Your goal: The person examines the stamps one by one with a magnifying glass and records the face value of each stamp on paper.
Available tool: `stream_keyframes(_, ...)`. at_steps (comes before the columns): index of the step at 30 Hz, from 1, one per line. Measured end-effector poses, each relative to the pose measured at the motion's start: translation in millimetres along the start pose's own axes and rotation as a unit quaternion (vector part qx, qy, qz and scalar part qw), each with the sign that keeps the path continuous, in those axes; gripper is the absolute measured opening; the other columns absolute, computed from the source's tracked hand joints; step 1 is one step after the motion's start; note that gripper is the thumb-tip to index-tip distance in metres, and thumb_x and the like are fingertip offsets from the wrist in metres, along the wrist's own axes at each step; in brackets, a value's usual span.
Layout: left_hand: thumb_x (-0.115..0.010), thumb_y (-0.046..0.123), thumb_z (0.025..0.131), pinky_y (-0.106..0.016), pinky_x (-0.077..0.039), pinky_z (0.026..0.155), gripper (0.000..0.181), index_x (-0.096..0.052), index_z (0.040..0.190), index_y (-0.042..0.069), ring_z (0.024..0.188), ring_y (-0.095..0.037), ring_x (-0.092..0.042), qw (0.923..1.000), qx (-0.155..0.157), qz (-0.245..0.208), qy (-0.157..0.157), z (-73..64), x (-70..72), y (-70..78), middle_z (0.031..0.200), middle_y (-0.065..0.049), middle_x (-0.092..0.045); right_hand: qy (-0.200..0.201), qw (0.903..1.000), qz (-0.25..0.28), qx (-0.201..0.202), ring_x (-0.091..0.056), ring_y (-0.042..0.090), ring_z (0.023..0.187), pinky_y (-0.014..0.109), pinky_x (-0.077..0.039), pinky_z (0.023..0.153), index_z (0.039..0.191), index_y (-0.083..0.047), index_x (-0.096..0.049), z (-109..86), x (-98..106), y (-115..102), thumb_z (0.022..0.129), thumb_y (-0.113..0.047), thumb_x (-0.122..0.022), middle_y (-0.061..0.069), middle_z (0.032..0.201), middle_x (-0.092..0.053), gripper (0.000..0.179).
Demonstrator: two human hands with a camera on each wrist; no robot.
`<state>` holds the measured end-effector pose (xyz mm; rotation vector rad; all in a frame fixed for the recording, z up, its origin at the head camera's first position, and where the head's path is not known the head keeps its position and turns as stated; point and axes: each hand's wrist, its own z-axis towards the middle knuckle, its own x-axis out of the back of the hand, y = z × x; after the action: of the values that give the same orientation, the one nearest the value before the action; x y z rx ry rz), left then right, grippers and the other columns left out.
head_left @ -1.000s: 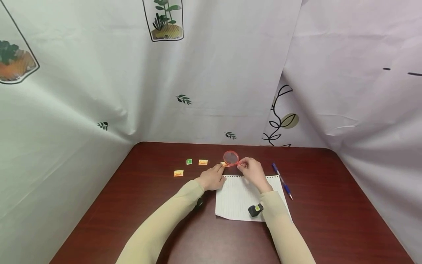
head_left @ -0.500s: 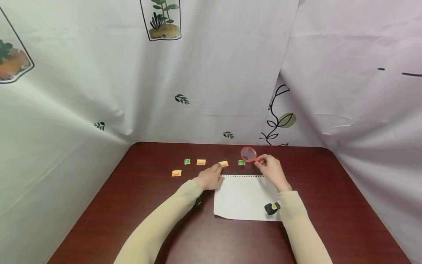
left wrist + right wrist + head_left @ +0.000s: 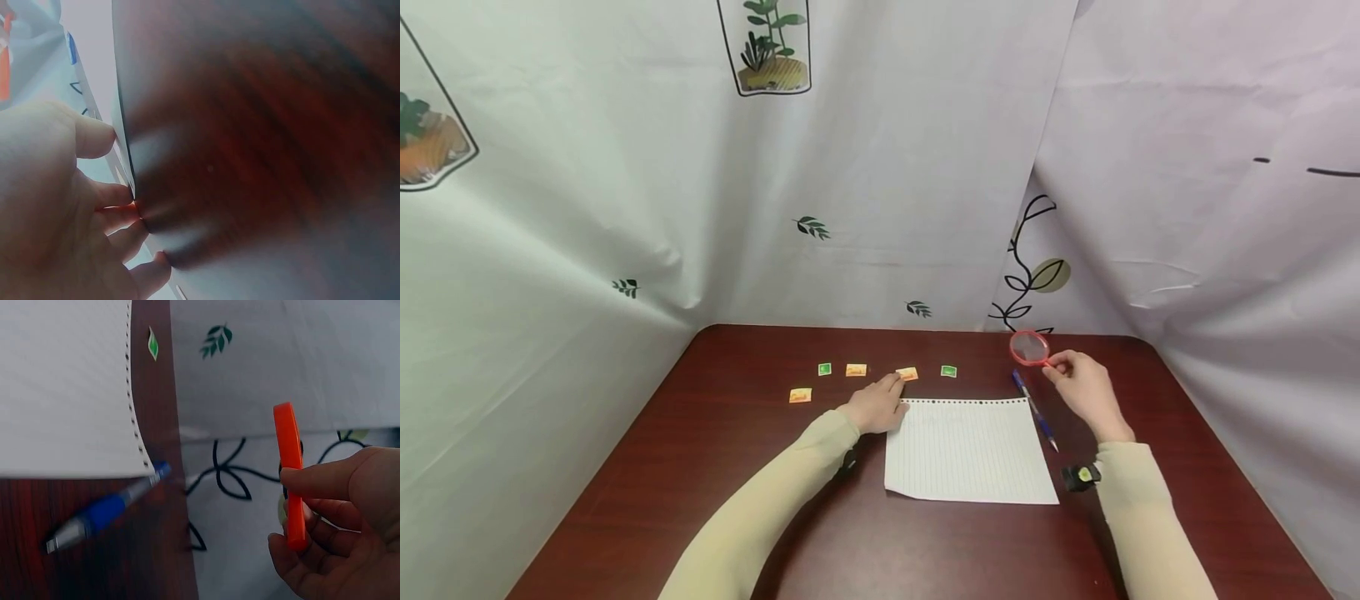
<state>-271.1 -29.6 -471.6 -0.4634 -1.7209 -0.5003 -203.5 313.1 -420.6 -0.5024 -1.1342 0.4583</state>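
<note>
My right hand pinches a red-rimmed magnifying glass by its handle, over the far right of the table. In the right wrist view the magnifying glass shows edge-on, thumb on one side and fingers on the other. A blue-and-white pen lies below it, beside the lined sheet of paper. My left hand rests at the sheet's upper left corner, thumb on the paper, fingertips by an orange stamp-like slip. In the left wrist view its fingertips touch the table.
More small slips lie along the back: a green one right of my left hand, an orange one, another green one, and an orange one nearer. A white patterned cloth hangs behind the dark red table.
My right hand has moved right with the magnifying glass, from over the orange slip past the green slip to above the pen. My left hand has stayed in place.
</note>
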Motion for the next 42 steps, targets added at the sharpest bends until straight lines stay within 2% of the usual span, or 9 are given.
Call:
stream_keyframes(8, -0.04, 0.033, 0.108, -0.04, -0.031, 0.117, 0.059, -0.032, 0.156, -0.001, 0.15, -0.025, -0.027, 0.9999, -0.001, -0.009, 0.007, -1.7, 1.7, 1.5, 0.163, -0.015, -0.028, 0.016, 0.9995, -0.027, -0.008, -0.053, 0.021, 0.071, 0.034, -0.04, 0.063, 0.099, 0.007, -0.068, -12.8, 29, 28, 0.092, -0.011, -0.071, 0.011, 0.081, -0.063, 0.019)
stream_keyframes(19, -0.04, 0.033, 0.108, -0.04, -0.031, 0.117, 0.059, -0.032, 0.156, -0.001, 0.15, -0.026, -0.027, 0.9999, 0.0, -0.006, 0.009, -0.2, -0.1, -0.5, 0.163, -0.015, -0.028, 0.012, 0.9979, -0.06, -0.021, -0.051, 0.019, 0.069, 0.034, -0.038, 0.06, 0.098, 0.007, -0.067, -30.1, 49, 57, 0.092, -0.013, -0.071, 0.009, 0.079, -0.061, 0.021)
stream_keyframes(29, -0.041, 0.033, 0.108, -0.04, -0.031, 0.117, 0.059, -0.033, 0.155, -0.001, 0.15, -0.026, -0.028, 0.9999, -0.004, -0.01, 0.007, -3.2, 2.3, 1.2, 0.163, -0.015, -0.028, -0.001, 0.9973, -0.067, -0.028, -0.048, 0.015, 0.066, 0.031, -0.037, 0.058, 0.097, 0.007, -0.067, -44.2, 47, 69, 0.092, -0.014, -0.07, 0.006, 0.077, -0.061, 0.021)
stream_keyframes(37, -0.042, 0.033, 0.108, -0.041, -0.033, 0.116, 0.059, -0.034, 0.155, -0.002, 0.149, -0.027, -0.031, 0.9998, -0.008, -0.013, 0.016, -2.8, 1.4, 0.0, 0.162, -0.016, -0.03, -0.022, 0.9972, -0.061, -0.037, -0.047, 0.017, 0.066, 0.029, -0.035, 0.056, 0.096, 0.007, -0.066, -52.0, 41, 75, 0.092, -0.013, -0.068, 0.004, 0.075, -0.059, 0.02)
stream_keyframes(42, -0.041, 0.034, 0.108, -0.041, -0.032, 0.116, 0.06, -0.033, 0.155, -0.002, 0.149, -0.026, -0.029, 0.9998, -0.006, -0.014, 0.015, -1.5, -0.8, -1.0, 0.163, -0.016, -0.029, -0.036, 0.9961, -0.062, -0.05, -0.049, 0.018, 0.068, 0.033, -0.038, 0.06, 0.096, 0.006, -0.067, -54.2, 40, 78, 0.093, -0.014, -0.068, 0.004, 0.076, -0.06, 0.021)
